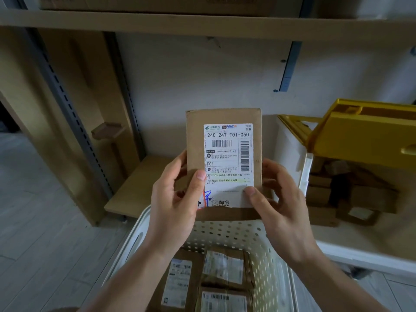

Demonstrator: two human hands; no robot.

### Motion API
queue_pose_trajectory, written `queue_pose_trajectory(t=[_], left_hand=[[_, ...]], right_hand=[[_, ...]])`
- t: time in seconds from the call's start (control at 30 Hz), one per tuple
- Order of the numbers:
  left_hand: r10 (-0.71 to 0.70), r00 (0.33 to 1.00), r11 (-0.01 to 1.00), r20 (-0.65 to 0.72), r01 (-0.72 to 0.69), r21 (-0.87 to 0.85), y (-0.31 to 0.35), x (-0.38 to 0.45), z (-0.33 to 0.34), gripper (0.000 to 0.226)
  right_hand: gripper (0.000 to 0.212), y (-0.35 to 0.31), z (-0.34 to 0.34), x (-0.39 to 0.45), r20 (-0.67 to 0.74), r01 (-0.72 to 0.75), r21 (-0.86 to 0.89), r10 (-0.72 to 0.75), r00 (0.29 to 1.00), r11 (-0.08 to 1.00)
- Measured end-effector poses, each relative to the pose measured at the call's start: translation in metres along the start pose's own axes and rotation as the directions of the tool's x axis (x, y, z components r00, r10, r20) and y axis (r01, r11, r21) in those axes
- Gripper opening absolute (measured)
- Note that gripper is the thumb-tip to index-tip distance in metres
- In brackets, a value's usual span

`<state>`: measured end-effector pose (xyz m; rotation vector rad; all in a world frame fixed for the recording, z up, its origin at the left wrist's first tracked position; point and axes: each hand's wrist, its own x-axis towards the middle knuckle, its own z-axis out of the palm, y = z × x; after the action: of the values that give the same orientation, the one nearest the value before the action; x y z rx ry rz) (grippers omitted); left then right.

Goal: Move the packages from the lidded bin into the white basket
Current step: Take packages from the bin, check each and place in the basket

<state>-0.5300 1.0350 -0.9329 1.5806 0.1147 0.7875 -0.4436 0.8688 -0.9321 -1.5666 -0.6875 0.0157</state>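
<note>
Head view: cardboard package (pixel 224 154) held upright between both hands, its white shipping label (pixel 228 158) facing the camera. The left hand (pixel 173 203) grips the package's lower left edge, thumb pressed on the label's lower left part and the other fingers curled behind the box. The right hand (pixel 281 201) grips the lower right corner, thumb on the label's bottom right, fingers curled round the right side. The package sits above the far rim of the white basket (pixel 270 266), whose perforated walls fill the bottom middle of the view. Three labelled cardboard packages (pixel 222 266) lie flat inside the basket, close together, below and between the forearms. To the right, on a low shelf board (pixel 364 246), stands the lidded bin (pixel 292 154), pale-walled, its yellow lid (pixel 364 136) tilted open. More brown boxes (pixel 351 194) are piled inside it, blurred. The bin stands just beside the right hand, at the basket's far right corner. Behind the package is a pale wall (pixel 191 82) and, left of it, a slotted metal shelf upright (pixel 74 113).
</note>
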Motion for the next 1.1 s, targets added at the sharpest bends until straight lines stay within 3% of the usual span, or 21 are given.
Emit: queue_pose_trajectory(t=[0.23, 0.43, 0.87, 1.1], left_hand=[[0.02, 0.998, 0.984, -0.052, -0.011, 0.178, -0.011, 0.001, -0.006, 0.049], [0.019, 0.998, 0.968, -0.053, -0.005, 0.249, -0.008, 0.002, -0.003, 0.036], [-0.053, 0.997, 0.993, 0.048, 0.047, 0.107, 0.001, -0.001, 0.002, 0.039], [-0.035, 0.999, 0.985, 0.003, 0.034, 0.171, 0.0, -0.001, 0.002, 0.034]], right_hand=[[0.047, 0.002, 0.001, 0.001, -0.003, 0.002, -0.022, -0.002, 1.0, 1.0], [0.048, 0.003, 0.001, 0.001, -0.005, 0.009, -0.004, -0.009, 1.0, 1.0], [0.043, 0.005, -0.003, 0.004, -0.01, -0.014, -0.009, 0.014, 1.0, 1.0], [0.042, 0.004, -0.002, 0.004, -0.005, -0.012, -0.011, 0.012, 1.0, 1.0]])
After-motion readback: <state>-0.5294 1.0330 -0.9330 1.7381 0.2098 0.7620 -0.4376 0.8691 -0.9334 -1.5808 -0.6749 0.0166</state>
